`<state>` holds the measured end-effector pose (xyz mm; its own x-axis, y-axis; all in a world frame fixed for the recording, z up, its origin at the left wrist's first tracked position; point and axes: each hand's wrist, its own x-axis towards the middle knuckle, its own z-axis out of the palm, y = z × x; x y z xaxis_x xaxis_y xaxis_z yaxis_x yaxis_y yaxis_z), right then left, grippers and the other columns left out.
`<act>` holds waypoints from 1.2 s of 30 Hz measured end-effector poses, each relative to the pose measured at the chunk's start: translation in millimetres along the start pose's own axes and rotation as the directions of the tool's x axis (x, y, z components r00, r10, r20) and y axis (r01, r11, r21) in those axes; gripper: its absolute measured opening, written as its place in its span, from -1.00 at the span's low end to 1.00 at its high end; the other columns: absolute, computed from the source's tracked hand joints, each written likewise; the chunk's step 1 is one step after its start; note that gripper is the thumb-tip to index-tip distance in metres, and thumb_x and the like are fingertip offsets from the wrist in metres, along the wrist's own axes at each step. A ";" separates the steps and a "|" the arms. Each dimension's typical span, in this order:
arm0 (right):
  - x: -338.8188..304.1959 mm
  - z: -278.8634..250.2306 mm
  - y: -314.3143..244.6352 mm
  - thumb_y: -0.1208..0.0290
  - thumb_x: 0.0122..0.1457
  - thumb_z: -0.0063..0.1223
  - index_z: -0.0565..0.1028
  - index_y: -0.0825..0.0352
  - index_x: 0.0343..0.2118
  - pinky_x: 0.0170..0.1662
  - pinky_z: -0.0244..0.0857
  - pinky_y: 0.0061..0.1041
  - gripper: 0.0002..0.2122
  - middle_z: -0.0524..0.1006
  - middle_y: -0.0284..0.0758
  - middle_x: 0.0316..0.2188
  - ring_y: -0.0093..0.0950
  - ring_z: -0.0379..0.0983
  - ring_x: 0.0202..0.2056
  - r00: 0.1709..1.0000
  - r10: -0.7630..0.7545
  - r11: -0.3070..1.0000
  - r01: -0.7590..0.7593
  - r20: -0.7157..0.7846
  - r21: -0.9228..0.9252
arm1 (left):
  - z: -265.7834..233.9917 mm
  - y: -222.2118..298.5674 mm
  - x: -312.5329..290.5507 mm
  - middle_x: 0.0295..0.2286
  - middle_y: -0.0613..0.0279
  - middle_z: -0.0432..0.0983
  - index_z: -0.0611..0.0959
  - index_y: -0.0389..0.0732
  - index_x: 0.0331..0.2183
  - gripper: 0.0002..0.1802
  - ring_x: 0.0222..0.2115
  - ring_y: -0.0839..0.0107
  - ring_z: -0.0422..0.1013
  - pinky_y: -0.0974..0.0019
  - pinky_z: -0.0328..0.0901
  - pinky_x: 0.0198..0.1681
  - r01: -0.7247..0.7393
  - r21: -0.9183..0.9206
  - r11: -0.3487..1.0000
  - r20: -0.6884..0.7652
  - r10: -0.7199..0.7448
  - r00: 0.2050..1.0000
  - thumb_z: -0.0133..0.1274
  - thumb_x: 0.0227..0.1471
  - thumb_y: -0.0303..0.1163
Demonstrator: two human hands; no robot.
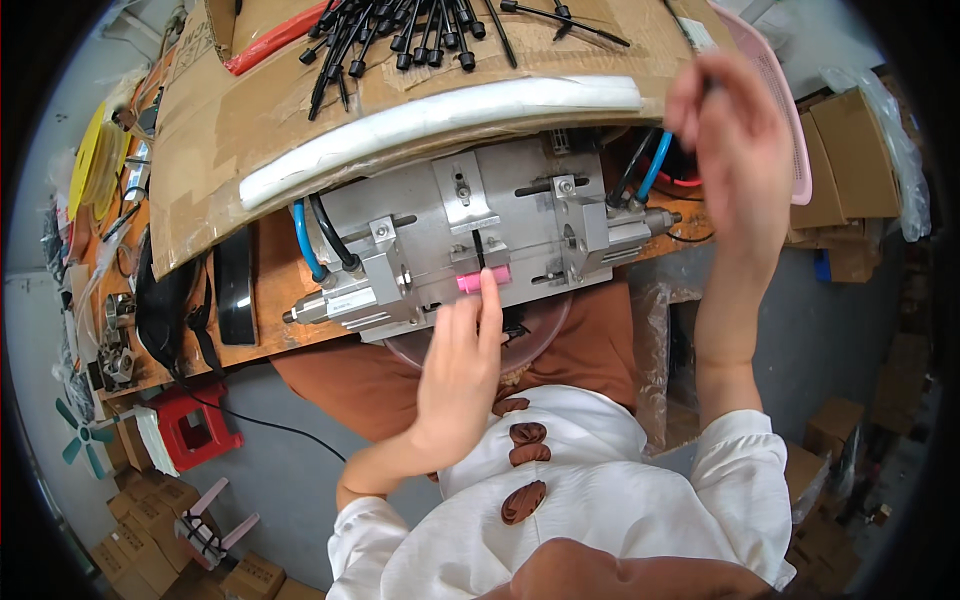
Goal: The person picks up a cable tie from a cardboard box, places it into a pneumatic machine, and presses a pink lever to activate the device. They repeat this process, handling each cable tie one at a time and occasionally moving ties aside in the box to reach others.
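Note:
My left hand (458, 360) lies at the front of a metal fixture (520, 210), its index finger stretched out. That fingertip touches a pink block (480, 280) and the near end of a thin black rod-like part (479, 248) set in the fixture. The other fingers are loosely bent, and the thumb is hidden. Up at the right, my right hand (735, 140) is raised by the cardboard's edge, smeared by motion. Its fingers look bent, with a dark spot among them that I cannot make out. Metal cylinders (350, 300) with blue and black hoses flank the fixture.
Cardboard (200, 190) with a white padded strip (440, 115) overhangs the fixture. Several black cable-tie-like parts (420, 35) lie on it. A pink basket (790, 110) stands at right, a translucent bowl (545, 350) below the fixture, a red stool (195, 425) at lower left.

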<state>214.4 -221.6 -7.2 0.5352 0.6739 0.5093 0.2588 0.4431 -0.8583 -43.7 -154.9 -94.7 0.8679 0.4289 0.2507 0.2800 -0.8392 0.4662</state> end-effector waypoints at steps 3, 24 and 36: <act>-81.2 33.3 -8.0 0.72 -0.09 0.17 0.46 0.46 -0.14 -0.40 0.39 -0.60 -0.63 0.55 -0.25 -0.44 -0.52 0.51 -0.46 0.955 0.133 0.874 0.014 0.266 -0.485 | -45.1 -13.3 45.5 -0.32 0.06 0.36 0.42 -0.26 0.07 -0.34 -0.29 0.16 0.31 0.21 0.28 -0.23 -0.085 0.022 0.996 -0.124 0.087 0.988 -0.01 -0.16 -0.77; -105.9 79.7 16.7 0.45 -0.02 0.18 0.44 0.34 -0.04 -0.62 0.23 -0.55 -0.59 0.37 -0.42 -0.58 -0.54 0.39 -0.62 0.911 -0.004 0.584 0.337 0.412 -0.739 | -128.9 -73.0 137.6 -0.34 0.39 0.47 0.58 -0.34 -0.24 -0.84 -0.31 0.63 0.34 0.55 0.21 -0.15 -0.002 -0.471 0.882 0.050 0.029 0.998 0.04 0.07 -0.57; 163.4 73.8 40.7 0.48 -0.14 0.17 0.50 0.50 -0.46 -0.52 0.36 -0.48 -0.80 0.56 -0.17 -0.58 -0.43 0.50 -0.58 0.904 0.379 0.470 -0.004 0.198 -0.883 | -60.0 -8.4 28.3 -0.32 0.10 0.39 0.34 -0.41 0.09 -0.25 -0.36 0.27 0.29 0.34 0.25 -0.22 -0.016 -0.148 0.989 -0.309 -0.031 0.951 0.10 -0.24 -0.77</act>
<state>253.1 -49.7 45.8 0.4230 0.8940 0.1481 0.8294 -0.3161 -0.4607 -46.2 -115.6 -40.6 0.6899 0.5367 0.4858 0.2023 -0.7873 0.5825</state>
